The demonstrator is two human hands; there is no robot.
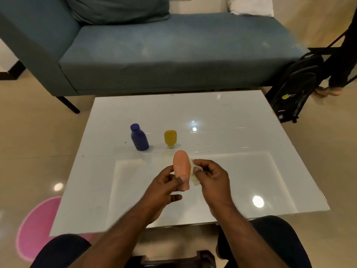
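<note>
left hand grips the peach bottle steady, so right hand can pinch a white wipe against its side.

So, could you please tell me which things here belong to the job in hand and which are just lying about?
In hand: pink bottle, gripped by the left hand; white cloth, pinched by the right hand.
Lying about: blue bottle, yellow bottle, backpack, sofa, pink mat.

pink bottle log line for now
left hand: holds pink bottle | right hand: pinches white cloth against it | idle: blue bottle, yellow bottle
</note>
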